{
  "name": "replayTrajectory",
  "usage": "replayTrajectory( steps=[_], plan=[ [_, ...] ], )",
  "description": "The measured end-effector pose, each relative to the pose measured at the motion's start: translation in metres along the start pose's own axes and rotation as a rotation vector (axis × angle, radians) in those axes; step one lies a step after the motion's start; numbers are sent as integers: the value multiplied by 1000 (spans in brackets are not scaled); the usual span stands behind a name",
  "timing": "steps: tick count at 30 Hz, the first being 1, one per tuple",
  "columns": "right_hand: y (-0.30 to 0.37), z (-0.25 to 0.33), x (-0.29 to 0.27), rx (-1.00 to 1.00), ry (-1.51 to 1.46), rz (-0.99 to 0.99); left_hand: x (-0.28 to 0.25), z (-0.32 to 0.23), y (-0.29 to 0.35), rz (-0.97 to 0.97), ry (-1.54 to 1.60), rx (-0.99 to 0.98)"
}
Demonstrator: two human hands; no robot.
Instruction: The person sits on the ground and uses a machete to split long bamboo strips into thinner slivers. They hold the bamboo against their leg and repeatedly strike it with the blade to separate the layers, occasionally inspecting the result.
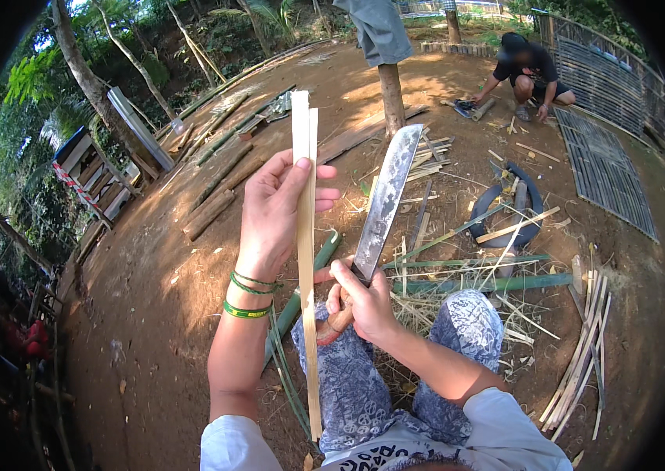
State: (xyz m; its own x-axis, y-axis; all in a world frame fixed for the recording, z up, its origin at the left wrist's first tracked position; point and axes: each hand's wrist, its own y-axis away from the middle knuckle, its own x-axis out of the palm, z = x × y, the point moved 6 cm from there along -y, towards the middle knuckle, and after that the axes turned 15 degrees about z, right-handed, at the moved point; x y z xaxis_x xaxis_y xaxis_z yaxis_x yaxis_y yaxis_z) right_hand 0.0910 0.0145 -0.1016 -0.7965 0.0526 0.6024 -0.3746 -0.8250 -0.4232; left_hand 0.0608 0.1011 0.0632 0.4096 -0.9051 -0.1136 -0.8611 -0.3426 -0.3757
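Observation:
My left hand (271,195) is closed round a long pale bamboo strip (306,259), which stands nearly upright in front of me. The strip looks parted into two pieces at its top, above my thumb. Its lower end reaches down beside my left leg. In my right hand (365,304) is a machete (386,200), gripped at the wooden handle (335,326). The dark-spotted blade points up and slightly right, apart from the strip. Behind my hands, a green bamboo pole (327,250) lies on the ground.
Bamboo strips (583,357) lie in a bundle at my right. Ahead are a black rubber ring (538,206), green bamboo lengths (532,281) and scattered splinters. Logs (211,214) lie to the left. A person (532,74) crouches at far right near a slatted bamboo panel (607,169).

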Motion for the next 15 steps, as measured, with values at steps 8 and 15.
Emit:
replayTrajectory(
  steps=[8, 15],
  plan=[
    [-49, 29, 52, -67, -9, 217, 3, -72, -7, 16, -282, 290],
    [-103, 83, 81, -228, 203, 279, 3, -130, -18, 15, -415, 712]
  ],
)
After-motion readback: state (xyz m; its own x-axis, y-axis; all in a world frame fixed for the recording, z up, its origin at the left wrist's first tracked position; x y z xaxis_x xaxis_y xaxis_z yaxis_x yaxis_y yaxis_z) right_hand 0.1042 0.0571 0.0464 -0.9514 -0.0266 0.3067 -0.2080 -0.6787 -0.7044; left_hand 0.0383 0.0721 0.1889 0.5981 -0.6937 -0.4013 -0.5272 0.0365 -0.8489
